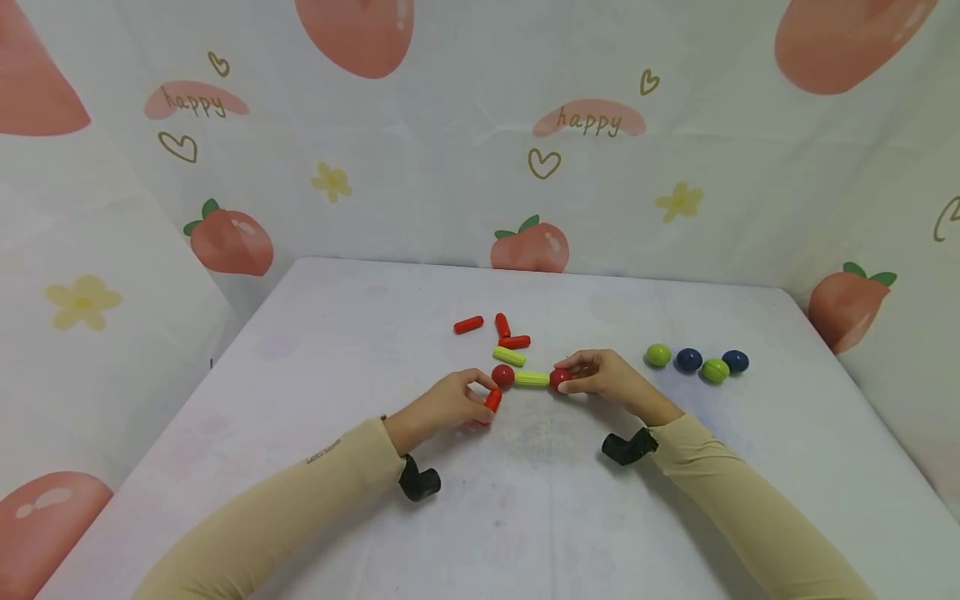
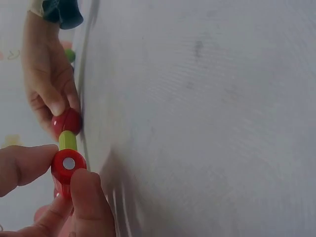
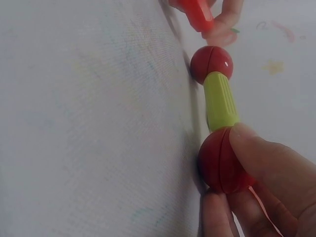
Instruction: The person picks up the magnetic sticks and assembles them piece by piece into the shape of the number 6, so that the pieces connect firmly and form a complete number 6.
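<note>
My left hand (image 1: 450, 404) pinches a red magnetic rod (image 2: 61, 170) between thumb and fingertips; a pale round disc shows in its near end. Part of another red piece (image 1: 477, 423) shows under that hand. With thumb and fingers, my right hand (image 1: 609, 382) grips a red ball (image 3: 222, 160). One yellow-green ribbed rod (image 3: 219, 100) joins that ball to a second red ball (image 3: 211, 64), making a dumbbell shape on the table. In the right wrist view, the held red rod's end (image 3: 200, 20) is near the second ball, with a gap between them.
Behind the dumbbell lie another yellow-green rod (image 1: 508, 356) and several red rods, one of them (image 1: 468, 325) apart at the left. To the right are two green balls (image 1: 658, 355) and two dark blue balls (image 1: 688, 360). The white-covered table (image 1: 337, 333) meets a printed cloth backdrop.
</note>
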A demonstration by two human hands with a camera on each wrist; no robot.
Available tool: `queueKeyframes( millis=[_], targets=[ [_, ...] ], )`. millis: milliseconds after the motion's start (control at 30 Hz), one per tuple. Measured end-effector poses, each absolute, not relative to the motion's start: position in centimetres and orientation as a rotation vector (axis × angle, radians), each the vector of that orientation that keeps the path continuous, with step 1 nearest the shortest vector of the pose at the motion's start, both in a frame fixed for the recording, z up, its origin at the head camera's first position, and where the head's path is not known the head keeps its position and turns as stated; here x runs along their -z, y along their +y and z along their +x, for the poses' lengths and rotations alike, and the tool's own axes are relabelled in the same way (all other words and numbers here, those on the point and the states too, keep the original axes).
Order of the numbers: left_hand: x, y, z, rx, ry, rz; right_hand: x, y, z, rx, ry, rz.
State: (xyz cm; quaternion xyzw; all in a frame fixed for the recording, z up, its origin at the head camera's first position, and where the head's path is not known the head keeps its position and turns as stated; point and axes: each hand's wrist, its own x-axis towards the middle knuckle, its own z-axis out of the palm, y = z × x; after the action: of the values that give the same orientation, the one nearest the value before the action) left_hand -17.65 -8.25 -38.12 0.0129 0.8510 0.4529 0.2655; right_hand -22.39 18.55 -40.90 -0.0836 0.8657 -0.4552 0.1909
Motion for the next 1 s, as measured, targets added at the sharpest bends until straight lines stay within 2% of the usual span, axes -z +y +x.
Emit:
queueKeyframes(
  millis=[1000],
  targets=[
    [38.8, -6.9, -18.3, -1.207, 2.302, -0.077, 40.8, 18.5, -22.3, 1.278, 2.435, -0.22]
  ],
)
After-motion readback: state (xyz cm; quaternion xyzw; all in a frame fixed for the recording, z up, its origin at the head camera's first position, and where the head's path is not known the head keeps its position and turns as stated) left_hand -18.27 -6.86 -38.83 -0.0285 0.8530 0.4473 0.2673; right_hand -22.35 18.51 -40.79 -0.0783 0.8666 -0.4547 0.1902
